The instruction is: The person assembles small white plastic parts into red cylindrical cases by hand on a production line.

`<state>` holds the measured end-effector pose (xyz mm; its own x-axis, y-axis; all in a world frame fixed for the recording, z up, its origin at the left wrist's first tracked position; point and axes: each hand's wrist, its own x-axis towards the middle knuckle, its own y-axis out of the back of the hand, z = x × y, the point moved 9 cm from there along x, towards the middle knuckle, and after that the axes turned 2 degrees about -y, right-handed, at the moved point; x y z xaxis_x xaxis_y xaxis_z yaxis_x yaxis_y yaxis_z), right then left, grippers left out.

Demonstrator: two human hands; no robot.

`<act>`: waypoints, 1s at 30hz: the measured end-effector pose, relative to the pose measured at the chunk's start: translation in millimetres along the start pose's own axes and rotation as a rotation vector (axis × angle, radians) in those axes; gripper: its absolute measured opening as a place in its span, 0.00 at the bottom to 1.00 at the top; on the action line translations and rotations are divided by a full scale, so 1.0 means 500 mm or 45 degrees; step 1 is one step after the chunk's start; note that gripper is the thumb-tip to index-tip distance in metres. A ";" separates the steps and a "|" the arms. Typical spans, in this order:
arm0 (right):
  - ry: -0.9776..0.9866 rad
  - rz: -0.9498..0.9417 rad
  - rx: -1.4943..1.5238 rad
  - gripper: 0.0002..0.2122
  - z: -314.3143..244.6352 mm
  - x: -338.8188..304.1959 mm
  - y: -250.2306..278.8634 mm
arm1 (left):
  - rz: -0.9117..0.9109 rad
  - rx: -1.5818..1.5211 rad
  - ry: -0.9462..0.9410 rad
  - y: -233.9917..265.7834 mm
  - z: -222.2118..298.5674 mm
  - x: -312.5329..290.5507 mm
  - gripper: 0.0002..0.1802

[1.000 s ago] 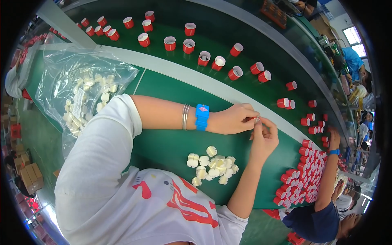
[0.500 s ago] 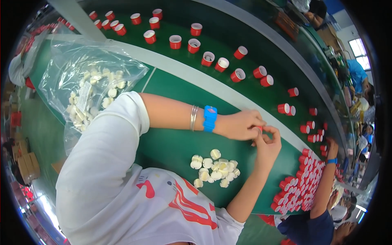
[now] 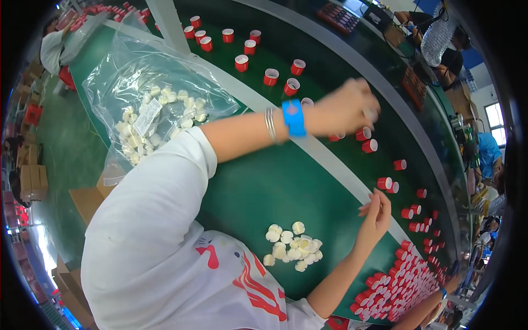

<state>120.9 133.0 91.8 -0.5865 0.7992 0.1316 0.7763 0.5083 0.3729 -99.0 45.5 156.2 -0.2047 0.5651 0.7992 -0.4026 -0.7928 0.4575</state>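
My left hand (image 3: pixel 344 107), with a blue band and thin bangles at the wrist, is over the dark green belt (image 3: pixel 330 66) among small red cups with white insides. It is smeared by motion. Its fingers look curled, and a pale thing at their tips is too blurred to name. Below it, over the edge of the green table, my right hand (image 3: pixel 377 213) has its fingers stretched upward and holds nothing visible. A loose pile of cream-white rounded pieces (image 3: pixel 297 247) lies on the table between my body and my hands.
A clear plastic bag (image 3: pixel 159 104) with more cream pieces lies at the left. Red cups (image 3: pixel 399 283) crowd the table at the lower right, beside another person's arm (image 3: pixel 423 311). A pale rail (image 3: pixel 324 162) divides table from belt; a metal post (image 3: pixel 168 25) rises at the upper left.
My hands were together over the table, with something small and red between their fingers. They are now apart: the left has moved up and out over the belt. The view has shifted.
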 end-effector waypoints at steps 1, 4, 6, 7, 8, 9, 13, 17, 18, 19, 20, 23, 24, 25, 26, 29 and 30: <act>0.007 0.003 0.002 0.09 -0.006 0.013 -0.013 | -0.067 0.032 0.195 0.015 -0.067 0.008 0.14; 0.207 -0.184 -0.238 0.09 -0.035 0.062 -0.095 | -0.459 0.162 0.539 -0.026 -0.231 -0.023 0.13; 0.359 -0.280 -0.244 0.09 -0.074 0.088 -0.159 | -0.591 0.178 0.571 -0.053 -0.278 -0.067 0.15; 0.407 -0.318 -0.331 0.11 -0.084 0.101 -0.189 | -0.737 0.174 0.608 -0.070 -0.295 -0.090 0.16; 0.485 -0.339 -0.467 0.12 -0.100 0.106 -0.218 | -0.730 0.187 0.611 -0.056 -0.284 -0.083 0.16; 0.564 -0.359 -0.601 0.14 -0.114 0.110 -0.243 | -0.620 0.219 0.574 -0.031 -0.267 -0.068 0.19; 0.685 -0.396 -0.720 0.16 -0.094 0.127 -0.302 | -0.437 0.451 0.372 0.130 -0.228 -0.012 0.23; 0.587 -0.542 -0.721 0.12 -0.054 0.147 -0.338 | -0.897 0.613 0.642 0.187 -0.247 -0.097 0.26; 0.562 -0.485 -0.701 0.11 -0.064 0.146 -0.332 | -0.950 0.658 0.712 0.184 -0.252 -0.127 0.28; 0.537 -0.433 -0.678 0.10 -0.078 0.143 -0.329 | -1.001 0.704 0.787 0.183 -0.267 -0.160 0.31; 0.497 -0.479 -0.620 0.12 -0.093 0.134 -0.333 | -1.023 0.733 0.714 0.180 -0.272 -0.174 0.41; 0.576 -0.532 -0.471 0.16 -0.129 0.121 -0.354 | -1.039 0.597 0.927 0.169 -0.280 -0.211 0.45; 0.568 -0.552 -0.515 0.16 -0.123 0.127 -0.365 | -1.056 0.501 0.877 0.150 -0.295 -0.224 0.48; 0.577 -0.549 -0.512 0.16 -0.119 0.134 -0.371 | -1.050 0.508 0.874 0.143 -0.293 -0.226 0.48; 0.600 -0.515 -0.522 0.14 -0.117 0.140 -0.373 | -1.038 0.566 0.795 0.130 -0.282 -0.225 0.47; 0.611 -0.482 -0.486 0.12 -0.122 0.148 -0.373 | -1.042 0.738 0.644 0.112 -0.254 -0.223 0.48; 0.592 -0.478 -0.441 0.11 -0.122 0.149 -0.370 | -1.049 0.666 0.717 0.104 -0.253 -0.227 0.48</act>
<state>-80.7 79.0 88.9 -0.8994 0.3293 0.2874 0.4280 0.5303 0.7318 -209.8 -31.1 39.9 -0.4757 0.8781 -0.0513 -0.2044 -0.0537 0.9774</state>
